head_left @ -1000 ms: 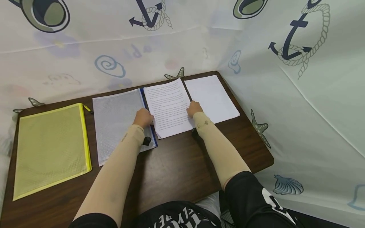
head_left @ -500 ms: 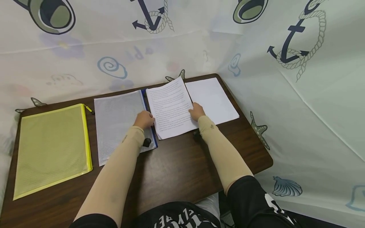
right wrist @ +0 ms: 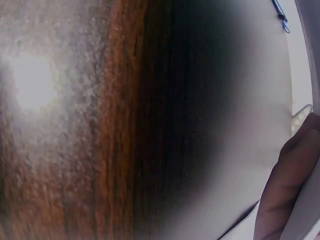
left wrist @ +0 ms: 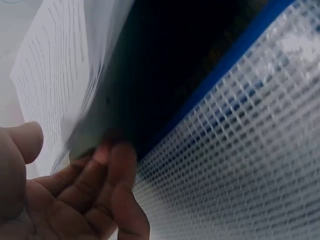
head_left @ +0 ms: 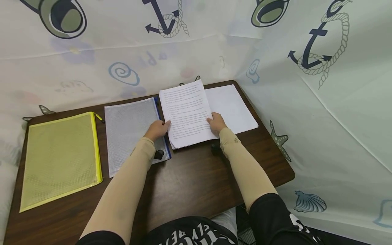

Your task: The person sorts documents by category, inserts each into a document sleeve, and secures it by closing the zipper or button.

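Both hands hold a stack of printed sheets (head_left: pixel 186 112) by its two side edges, and in the head view the stack is raised off the table. My left hand (head_left: pixel 157 130) grips the left edge; in the left wrist view its thumb (left wrist: pixel 31 142) is on the printed side and the fingers (left wrist: pixel 122 165) reach underneath. At the right edge, my right hand (head_left: pixel 216 123) has its thumb on top. Its fingers (right wrist: pixel 287 185) lie beneath the sheets in the right wrist view. A blank white stack of paper (head_left: pixel 232 105) lies to the right, partly overlapped by the printed sheets.
Left of the sheets lies a clear mesh zip pouch (head_left: pixel 128 126) with a blue zip edge, under my left forearm. A yellow mesh zip pouch (head_left: pixel 61 160) lies farther left. The brown wooden table (head_left: pixel 190 180) meets a patterned curtain (head_left: pixel 196 51) at the back.
Both hands have lifted the printed stack and shifted it a little to the right, so it now overlaps the blank paper. The view has tilted slightly.
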`<state>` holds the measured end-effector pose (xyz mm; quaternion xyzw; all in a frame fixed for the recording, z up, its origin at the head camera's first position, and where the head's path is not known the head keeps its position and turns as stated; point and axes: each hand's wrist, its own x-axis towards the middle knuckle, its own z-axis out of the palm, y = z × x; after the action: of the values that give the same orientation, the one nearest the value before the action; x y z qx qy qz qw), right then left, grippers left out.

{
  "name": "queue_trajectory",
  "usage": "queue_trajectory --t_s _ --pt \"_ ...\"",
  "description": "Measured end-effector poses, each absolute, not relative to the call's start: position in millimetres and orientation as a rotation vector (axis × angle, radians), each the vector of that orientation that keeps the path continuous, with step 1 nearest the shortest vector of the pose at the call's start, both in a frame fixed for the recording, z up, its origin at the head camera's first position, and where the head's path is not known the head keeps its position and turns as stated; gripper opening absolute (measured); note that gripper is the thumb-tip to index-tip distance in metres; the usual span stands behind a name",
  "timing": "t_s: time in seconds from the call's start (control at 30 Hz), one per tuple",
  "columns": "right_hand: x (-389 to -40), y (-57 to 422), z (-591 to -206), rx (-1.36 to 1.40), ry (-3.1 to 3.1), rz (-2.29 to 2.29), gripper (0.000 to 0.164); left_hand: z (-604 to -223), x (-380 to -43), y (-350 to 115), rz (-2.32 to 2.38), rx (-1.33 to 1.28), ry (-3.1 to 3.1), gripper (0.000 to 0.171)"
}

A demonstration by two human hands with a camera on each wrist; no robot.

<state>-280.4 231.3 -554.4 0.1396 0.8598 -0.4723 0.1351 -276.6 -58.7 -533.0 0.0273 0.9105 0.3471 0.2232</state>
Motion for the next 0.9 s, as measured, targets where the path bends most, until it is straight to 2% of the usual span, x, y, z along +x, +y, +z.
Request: queue_trajectory --t_s 0.4,0.9 --pt "-273.8 223.7 -549.2 0.324 2.389 -1.496 0.042 -543.5 -274.3 -70.6 1.273 -0.039 2.419 0.025" --pt "-260.0 240.0 -539.9 0.045 2.109 -1.569 0.052 -547.0 -266.2 -79.2 1.408 -0.058 2.387 0.027"
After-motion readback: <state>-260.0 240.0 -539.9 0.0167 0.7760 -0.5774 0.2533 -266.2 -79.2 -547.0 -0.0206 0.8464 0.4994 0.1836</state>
